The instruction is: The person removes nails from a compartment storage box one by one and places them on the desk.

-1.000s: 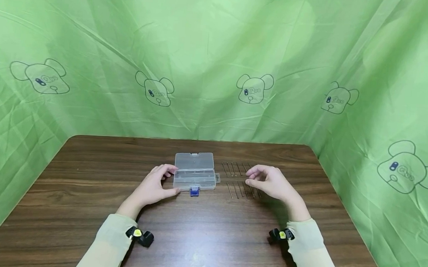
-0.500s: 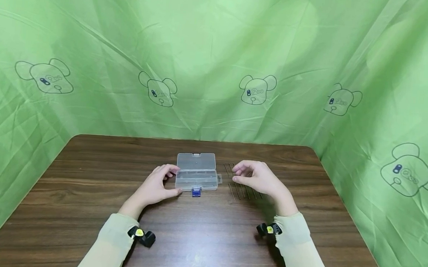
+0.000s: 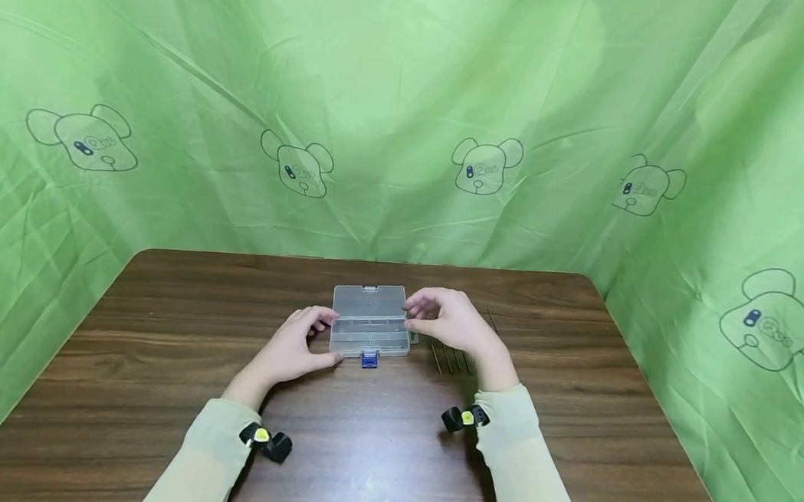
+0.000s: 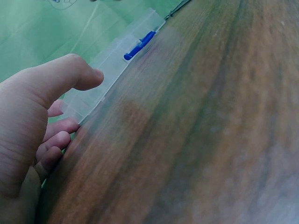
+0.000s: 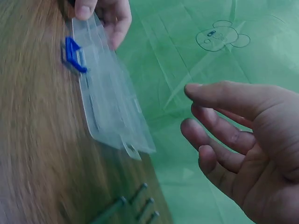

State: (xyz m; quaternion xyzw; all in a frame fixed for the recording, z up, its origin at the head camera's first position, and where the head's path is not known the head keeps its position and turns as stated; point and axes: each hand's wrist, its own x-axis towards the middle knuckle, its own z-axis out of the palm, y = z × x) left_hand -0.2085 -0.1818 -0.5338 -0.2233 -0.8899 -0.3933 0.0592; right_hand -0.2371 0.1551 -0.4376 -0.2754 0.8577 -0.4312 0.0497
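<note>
A clear plastic storage box (image 3: 351, 346) lies on the table with its lid (image 3: 369, 301) folded back and a blue latch (image 3: 369, 360) at the front. My left hand (image 3: 292, 352) holds the box's left end, thumb at the front corner and fingers behind. In the right wrist view, my right hand (image 5: 243, 135) has loosely bent fingers with nothing visible between them. In the head view, the right hand (image 3: 454, 327) overlaps the box's right edge by the hinge. Thin headed metal pins, like nails or screws (image 3: 436, 358), lie right of the box, some hidden beneath that hand.
The dark wood table (image 3: 363, 440) ends at a green curtain (image 3: 383, 227) with printed bear heads along the back and sides. A hanging tab (image 5: 131, 151) juts from the box's right end. Small black cameras (image 3: 273, 444) sit on both wrists.
My right hand has moved left from above the rows of pins to the box's right edge. The left hand stays on the box, which has not visibly shifted on the table.
</note>
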